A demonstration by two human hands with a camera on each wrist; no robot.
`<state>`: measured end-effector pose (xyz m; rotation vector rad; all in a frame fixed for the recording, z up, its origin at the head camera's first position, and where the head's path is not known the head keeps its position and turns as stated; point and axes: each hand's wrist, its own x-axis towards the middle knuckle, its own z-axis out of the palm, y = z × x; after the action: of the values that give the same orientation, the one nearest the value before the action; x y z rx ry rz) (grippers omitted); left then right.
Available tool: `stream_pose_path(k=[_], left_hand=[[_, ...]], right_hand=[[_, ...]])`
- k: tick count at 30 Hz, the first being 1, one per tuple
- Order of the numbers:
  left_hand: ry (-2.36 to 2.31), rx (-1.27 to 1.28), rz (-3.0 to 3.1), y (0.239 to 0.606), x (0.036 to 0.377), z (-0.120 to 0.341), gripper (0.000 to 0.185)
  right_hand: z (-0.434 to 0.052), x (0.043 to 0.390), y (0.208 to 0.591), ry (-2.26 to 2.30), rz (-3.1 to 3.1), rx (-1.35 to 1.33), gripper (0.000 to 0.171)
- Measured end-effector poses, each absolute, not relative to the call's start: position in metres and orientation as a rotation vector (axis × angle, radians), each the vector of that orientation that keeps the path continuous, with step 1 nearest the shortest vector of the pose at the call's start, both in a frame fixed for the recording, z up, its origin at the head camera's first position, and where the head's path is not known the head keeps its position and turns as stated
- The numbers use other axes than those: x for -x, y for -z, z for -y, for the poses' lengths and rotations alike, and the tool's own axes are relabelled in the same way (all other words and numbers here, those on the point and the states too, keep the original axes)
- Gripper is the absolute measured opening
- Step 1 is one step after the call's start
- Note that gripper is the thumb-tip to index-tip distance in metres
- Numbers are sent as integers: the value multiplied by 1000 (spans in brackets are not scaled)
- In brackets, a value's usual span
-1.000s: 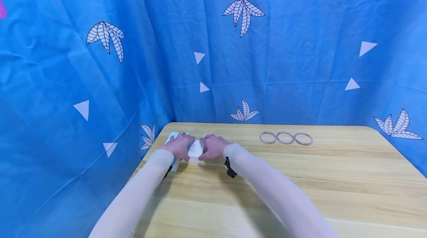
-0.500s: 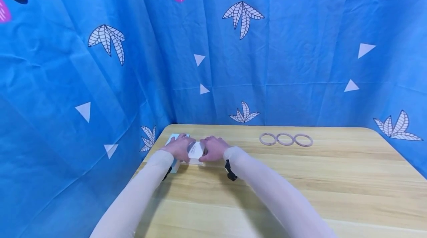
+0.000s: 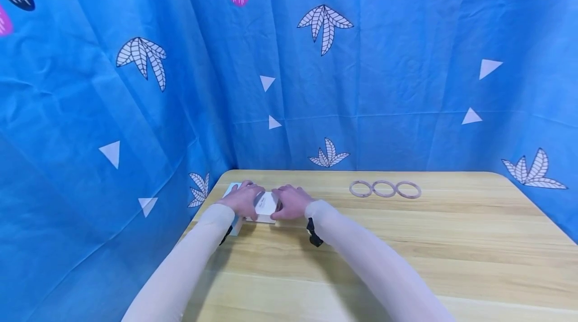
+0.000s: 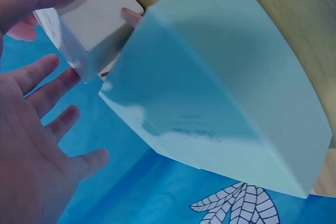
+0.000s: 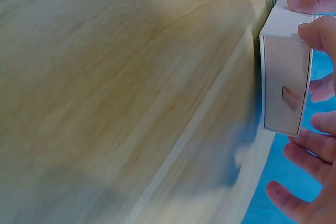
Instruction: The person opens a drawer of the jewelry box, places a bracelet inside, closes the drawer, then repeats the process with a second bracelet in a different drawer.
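Observation:
Both hands are on a small white drawer box (image 3: 266, 204) at the far left of the table. My left hand (image 3: 245, 199) holds its left part, thumb on the near side and fingers towards the far side. At the other end my right hand (image 3: 292, 202) grips it the same way. The right wrist view shows the end panel (image 5: 286, 85) with a small pinkish pull tab (image 5: 290, 98). A light blue box (image 4: 205, 93) lies just left of the white one, partly hidden beneath my left hand in the head view. Faint print marks its top.
Three pale pinkish rings (image 3: 384, 189) lie in a row, edge to edge, towards the back of the wooden table (image 3: 406, 242). A blue patterned curtain (image 3: 384, 61) hangs behind the table and along its left side.
The head view has shifted slightly. Both hands keep their hold on the white drawer box, which stays at nearly the same spot beside the light blue box.

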<state>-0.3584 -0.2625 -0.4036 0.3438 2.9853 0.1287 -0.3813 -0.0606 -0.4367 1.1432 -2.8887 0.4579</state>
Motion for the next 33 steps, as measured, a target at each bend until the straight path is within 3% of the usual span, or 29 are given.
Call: stream_pose_path(k=[10,15,22,33], left_hand=[[-144,-441,-2990,396,355,250,80],[-176,-482,-2999,393,355,242,81],[-178,-526,-3015,389,355,227,81],[-132,-568,-3014,383,353,204,82]], right_hand=[[41,375,428,-478,2859,-1134,79],[29,378,426,-455,2842,-1153,67],[9,371,413,-435,2863,-1125,83],[-16,367,405,-379,2855,-1103,89]])
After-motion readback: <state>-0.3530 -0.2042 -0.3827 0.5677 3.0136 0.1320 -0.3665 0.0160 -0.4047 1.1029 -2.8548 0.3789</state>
